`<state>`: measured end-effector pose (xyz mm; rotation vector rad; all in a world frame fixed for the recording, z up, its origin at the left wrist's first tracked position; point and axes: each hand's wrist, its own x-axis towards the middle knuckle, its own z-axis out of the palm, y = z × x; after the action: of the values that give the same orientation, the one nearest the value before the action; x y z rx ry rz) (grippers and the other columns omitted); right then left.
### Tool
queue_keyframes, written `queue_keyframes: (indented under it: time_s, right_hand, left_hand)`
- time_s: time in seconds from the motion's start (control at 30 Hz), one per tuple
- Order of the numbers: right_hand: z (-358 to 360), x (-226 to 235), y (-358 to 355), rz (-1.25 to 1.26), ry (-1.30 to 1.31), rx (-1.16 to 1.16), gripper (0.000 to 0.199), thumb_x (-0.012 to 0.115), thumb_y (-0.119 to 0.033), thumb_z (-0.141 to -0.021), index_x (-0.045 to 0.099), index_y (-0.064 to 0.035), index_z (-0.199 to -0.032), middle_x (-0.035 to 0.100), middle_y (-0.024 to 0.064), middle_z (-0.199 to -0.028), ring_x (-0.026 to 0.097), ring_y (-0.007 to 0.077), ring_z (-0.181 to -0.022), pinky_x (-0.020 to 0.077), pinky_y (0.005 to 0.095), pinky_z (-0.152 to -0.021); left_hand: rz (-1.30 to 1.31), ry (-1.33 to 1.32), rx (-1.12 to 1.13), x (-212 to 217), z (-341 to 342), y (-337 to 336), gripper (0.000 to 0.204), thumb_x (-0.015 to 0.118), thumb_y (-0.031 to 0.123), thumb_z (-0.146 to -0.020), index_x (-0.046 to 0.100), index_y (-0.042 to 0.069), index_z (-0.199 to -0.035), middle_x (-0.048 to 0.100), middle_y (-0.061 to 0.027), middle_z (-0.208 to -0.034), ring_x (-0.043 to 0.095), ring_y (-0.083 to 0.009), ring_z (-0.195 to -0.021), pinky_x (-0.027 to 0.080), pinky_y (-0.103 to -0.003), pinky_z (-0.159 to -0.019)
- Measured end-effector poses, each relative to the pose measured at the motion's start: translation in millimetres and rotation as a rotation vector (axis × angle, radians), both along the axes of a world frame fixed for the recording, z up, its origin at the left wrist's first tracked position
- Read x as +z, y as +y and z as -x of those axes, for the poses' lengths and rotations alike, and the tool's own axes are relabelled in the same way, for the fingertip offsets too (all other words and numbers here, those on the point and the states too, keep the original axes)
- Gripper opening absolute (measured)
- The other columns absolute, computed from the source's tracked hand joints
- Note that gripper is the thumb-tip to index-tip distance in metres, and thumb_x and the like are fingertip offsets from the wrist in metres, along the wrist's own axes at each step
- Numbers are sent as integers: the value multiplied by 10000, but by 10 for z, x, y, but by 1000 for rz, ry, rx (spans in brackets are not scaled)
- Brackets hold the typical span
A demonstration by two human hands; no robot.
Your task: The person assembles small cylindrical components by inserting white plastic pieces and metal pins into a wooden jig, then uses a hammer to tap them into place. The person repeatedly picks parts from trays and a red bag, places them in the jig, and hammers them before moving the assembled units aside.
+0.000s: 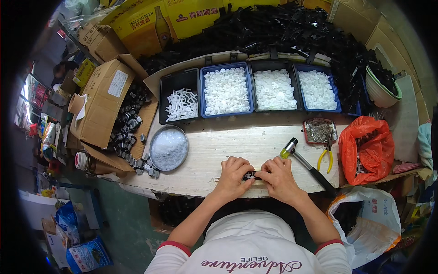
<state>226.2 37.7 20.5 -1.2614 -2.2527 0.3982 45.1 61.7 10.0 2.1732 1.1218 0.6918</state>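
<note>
My left hand [232, 179] and my right hand [278, 179] meet close together at the table's front edge. Between them lies a small black plastic housing [248, 175] with white pieces inside. The fingertips of both hands close on it from either side and hide most of it. A thin pale strip lies beneath the fingers. Just right of my right hand, a hammer [306, 163] rests slanted, its yellow-tipped head near the knuckles. Yellow-handled pliers [325, 157] lie farther right.
Bins hold white plastic pins [182, 103] and white round gears [226, 91]. A metal bowl [186, 155] contains whitish translucent stuff. Left, a carton [102, 100] spills small motors [130, 123]. Right are a red tray of metal pins [320, 131] and a red bag [345, 150]. Black parts [273, 27] are heaped behind.
</note>
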Motion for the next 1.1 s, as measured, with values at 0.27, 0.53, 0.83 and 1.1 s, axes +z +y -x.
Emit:
queue_keyframes:
  time_s: [0.27,0.53,0.83,1.1]
  right_hand:
    - [-450,63,97,-26,109,-225,147,605,-54,-697,610,-100,-837,502,25,-779,467,200,-803,275,360,-702]
    - [-1209,90,412,-60,-158,-619,100,609,-129,-742,631,-85,-829,546,45,-828,480,224,-863,307,382,-719]
    - [-1375,-49,732,31,-468,-696,301,658,-283,-706,592,-46,-877,542,120,-894,460,287,-923,323,455,-752]
    - [-1287,-112,812,4,-463,-537,134,577,-91,-695,615,-48,-816,590,108,-797,515,254,-861,309,435,-768]
  left_hand:
    - [-189,496,-259,376,-77,154,178,689,175,-662,598,103,-797,533,-23,-850,464,-216,-858,299,-363,-775]
    - [-385,330,-315,517,-1302,1258,91,635,158,-696,612,83,-741,548,-84,-781,494,-273,-802,353,-401,-704]
    - [-545,352,-25,226,-2564,2377,178,599,145,-710,599,19,-837,573,-145,-885,550,-317,-840,438,-426,-689]
    - [-591,389,-233,165,-2501,2268,118,610,137,-710,615,26,-753,576,-136,-847,577,-306,-776,480,-398,-655]
